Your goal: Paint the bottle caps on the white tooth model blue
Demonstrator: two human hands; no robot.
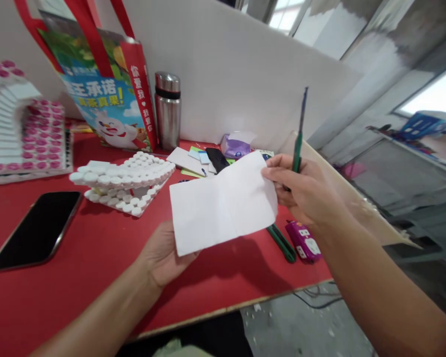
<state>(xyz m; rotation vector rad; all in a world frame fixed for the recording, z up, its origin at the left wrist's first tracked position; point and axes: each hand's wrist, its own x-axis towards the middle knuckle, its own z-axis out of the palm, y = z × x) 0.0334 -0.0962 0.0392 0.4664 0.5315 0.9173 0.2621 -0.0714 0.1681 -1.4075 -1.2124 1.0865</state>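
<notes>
A white sheet of paper (223, 206), creased down the middle, is held up over the red table. My left hand (167, 260) grips its lower left corner, with the fingers mostly hidden behind it. At the right edge, my right hand (301, 188) pinches the paper between thumb and fingers. That same hand also keeps a slim green-handled tool with a narrow dark shaft (301, 126), pointing upward; its exact kind is unclear. Beneath the paper's right side, a green tool handle (282, 244) lies on the table beside a small magenta packet (304, 241).
The red table (107, 248) carries a black phone (37, 228), sheets of white round pieces (128, 183), and pink-dotted sheets (40, 134). A printed bag (107, 94) and steel flask (168, 111) stand by the white back panel (226, 74). A purple packet (236, 146) lies behind the paper.
</notes>
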